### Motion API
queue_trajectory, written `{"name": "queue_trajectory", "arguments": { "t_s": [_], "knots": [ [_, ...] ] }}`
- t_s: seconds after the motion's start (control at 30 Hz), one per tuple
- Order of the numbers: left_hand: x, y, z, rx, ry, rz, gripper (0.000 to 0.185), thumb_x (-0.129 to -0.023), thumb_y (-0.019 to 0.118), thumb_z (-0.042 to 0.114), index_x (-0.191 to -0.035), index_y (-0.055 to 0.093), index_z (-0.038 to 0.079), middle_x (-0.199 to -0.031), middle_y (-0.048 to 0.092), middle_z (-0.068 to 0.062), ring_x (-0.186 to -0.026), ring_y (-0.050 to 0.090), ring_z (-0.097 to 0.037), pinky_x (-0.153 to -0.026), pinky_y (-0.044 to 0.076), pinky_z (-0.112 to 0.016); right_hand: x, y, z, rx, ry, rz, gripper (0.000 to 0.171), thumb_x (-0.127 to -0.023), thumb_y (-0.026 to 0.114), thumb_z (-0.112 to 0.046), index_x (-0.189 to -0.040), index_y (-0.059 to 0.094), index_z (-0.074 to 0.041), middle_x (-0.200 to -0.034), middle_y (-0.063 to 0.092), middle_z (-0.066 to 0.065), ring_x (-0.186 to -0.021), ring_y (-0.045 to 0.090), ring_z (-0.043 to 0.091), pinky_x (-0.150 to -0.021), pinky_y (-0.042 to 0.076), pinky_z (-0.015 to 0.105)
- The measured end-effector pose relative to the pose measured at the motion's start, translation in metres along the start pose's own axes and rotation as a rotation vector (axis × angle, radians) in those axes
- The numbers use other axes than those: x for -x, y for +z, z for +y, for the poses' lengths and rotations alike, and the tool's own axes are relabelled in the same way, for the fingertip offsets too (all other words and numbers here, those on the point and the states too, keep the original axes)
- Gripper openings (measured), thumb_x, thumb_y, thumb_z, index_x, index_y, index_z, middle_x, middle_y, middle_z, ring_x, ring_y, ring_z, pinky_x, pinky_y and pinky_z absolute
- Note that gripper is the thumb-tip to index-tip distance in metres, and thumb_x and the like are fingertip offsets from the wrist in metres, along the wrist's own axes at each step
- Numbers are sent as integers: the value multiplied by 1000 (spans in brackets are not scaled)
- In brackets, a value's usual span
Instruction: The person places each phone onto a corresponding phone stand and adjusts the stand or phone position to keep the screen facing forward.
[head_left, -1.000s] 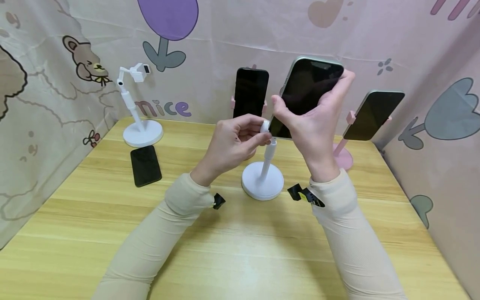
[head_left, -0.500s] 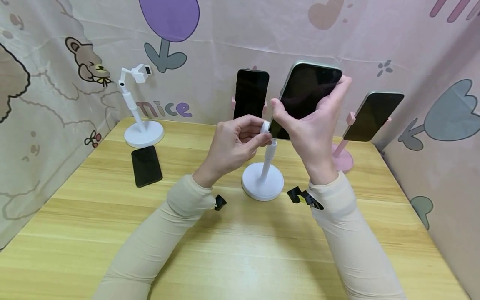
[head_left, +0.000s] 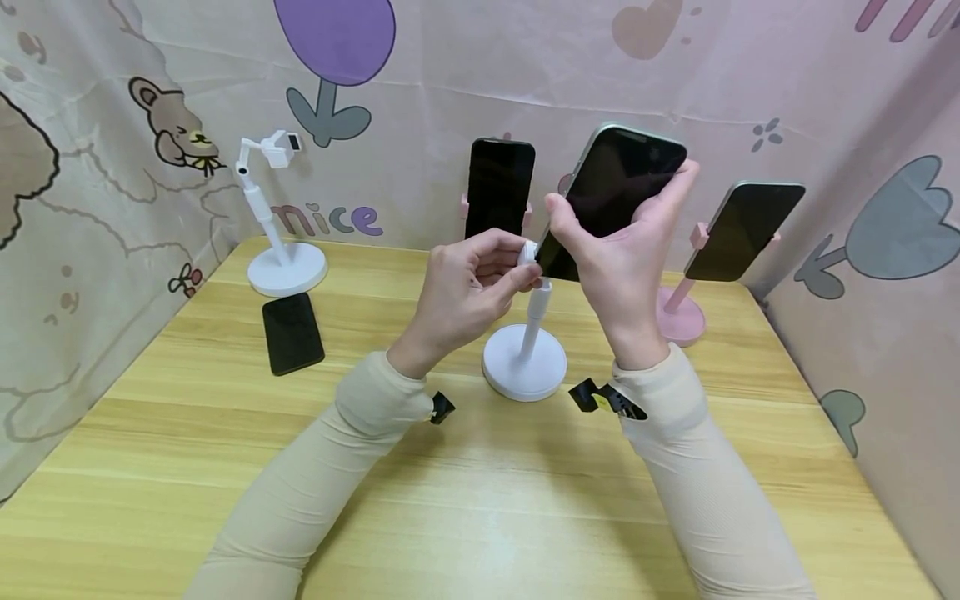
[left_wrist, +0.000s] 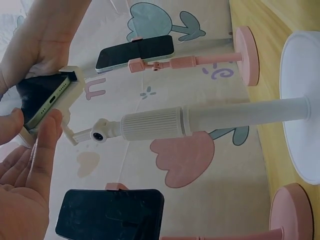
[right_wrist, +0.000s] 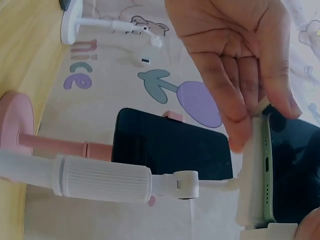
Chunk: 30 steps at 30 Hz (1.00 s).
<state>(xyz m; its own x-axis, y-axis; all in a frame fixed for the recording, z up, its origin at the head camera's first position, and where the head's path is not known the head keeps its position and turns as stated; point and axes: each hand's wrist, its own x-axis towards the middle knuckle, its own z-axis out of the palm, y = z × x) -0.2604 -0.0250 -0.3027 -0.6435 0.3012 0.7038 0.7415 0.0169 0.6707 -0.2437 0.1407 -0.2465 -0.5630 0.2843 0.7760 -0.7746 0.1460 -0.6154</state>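
Holding the green-edged phone, the right hand spans it widely in the head view, thumb by its left edge and fingers at its right. The left hand, its grip narrow, pinches the left end of the white clamp. The near white stand rests its base on the wooden table. A second phone stands upright on the far side; a third phone tilts in the right pink stand. At far left is another white stand, a fourth phone lying flat just on its near side.

The left wrist view shows the green-edged phone against the white clamp, joined to the near white stand by a jointed arm. How the right hand's hidden fingers lie cannot be told here.

In the right wrist view, the left hand's thumb and forefinger sit either side of the clamp's left end. Only a bit of the right hand shows, at right. The far pink stand bears the second phone.
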Motion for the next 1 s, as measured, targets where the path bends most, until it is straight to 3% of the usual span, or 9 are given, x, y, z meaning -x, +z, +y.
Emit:
{"name": "queue_trajectory", "arguments": {
  "t_s": [0.17,0.47,0.73,1.0],
  "knots": [
    [0,2,1,-13,0,13,16,-95,79,-2,-109,73,-8,-99,81,-20,-86,83,-27,-79,68,-29,2,0,-5,-2,-21,-15,75,-77,87,-12,-130,35,-4,-120,48,-4,-110,56,17,-105,46,31],
    [1,3,0,5,-3,29,16,-95,79,-2,-108,73,-8,-98,81,-20,-85,83,-27,-79,68,-30,6,-1,-7,-20,59,-2,77,-78,86,-11,-136,34,-3,-115,53,1,-111,56,18,-105,47,29],
    [1,3,-2,6,-3,34,16,-94,79,-2,-108,73,-8,-98,81,-20,-84,83,-27,-78,68,-31,7,0,-2,14,37,5,76,-77,87,-11,-133,35,-3,-117,51,0,-112,56,18,-109,44,29],
    [2,2,0,-7,-10,34,17,-94,80,-1,-109,73,-8,-98,80,-20,-84,83,-27,-79,68,-30,11,-1,7,6,39,-1,83,-77,88,-10,-140,33,-2,-115,58,1,-112,60,19,-112,46,31]
  ]
}}
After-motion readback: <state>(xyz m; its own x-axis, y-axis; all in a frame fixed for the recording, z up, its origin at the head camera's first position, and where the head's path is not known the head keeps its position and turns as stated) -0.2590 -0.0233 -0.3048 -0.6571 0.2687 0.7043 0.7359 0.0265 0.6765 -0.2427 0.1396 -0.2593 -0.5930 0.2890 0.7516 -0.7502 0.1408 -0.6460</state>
